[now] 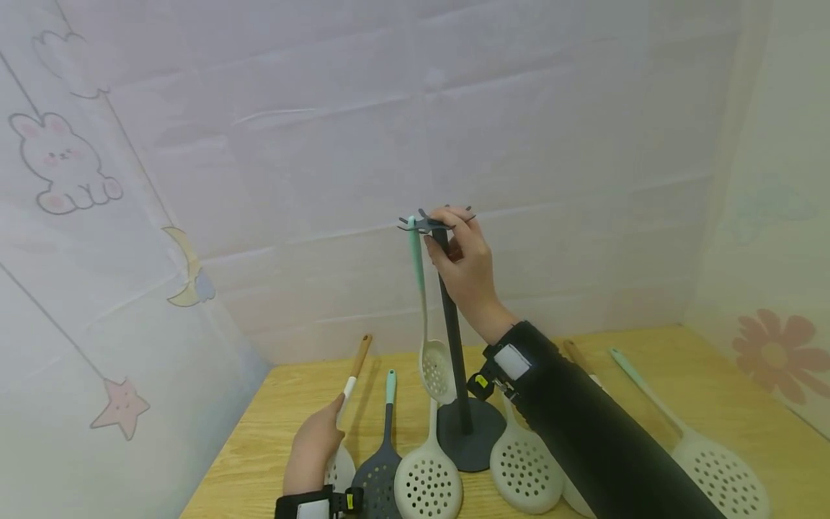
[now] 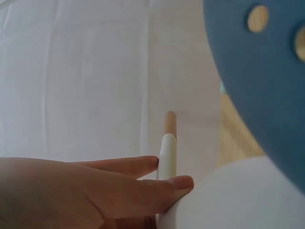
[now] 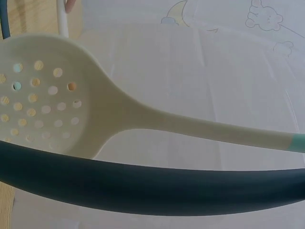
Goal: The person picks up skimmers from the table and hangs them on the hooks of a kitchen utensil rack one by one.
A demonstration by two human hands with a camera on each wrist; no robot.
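Right hand (image 1: 463,270) is up at center frame in the head view, fingers curled round the top of the dark utensil stand (image 1: 454,339), just under its hook crown. One skimmer with a mint handle tip (image 1: 424,317) hangs from a hook at the hand's left, cream perforated bowl dangling low beside the pole. Right wrist view fills with that cream skimmer bowl (image 3: 47,95), mint end at the right edge, and the dark pole curving across the bottom.

Left hand (image 1: 314,443) sits at lower left of the head view on the wooden table (image 1: 713,382), fingers closed on the white part of a wood-tipped utensil handle (image 1: 353,375) that tilts up and right. Left wrist view shows fingers (image 2: 143,164) and thumb pinching that white handle (image 2: 167,157), wooden tip above.

Lying on the table near the stand's round base: dark slotted spatula with mint handle (image 1: 384,461), cream skimmer (image 1: 428,479) just right of it, another cream skimmer (image 1: 525,465) right of the base, and a long mint-handled skimmer (image 1: 713,465) at lower right. Black sleeve (image 1: 596,440) crosses over the right-side utensils.
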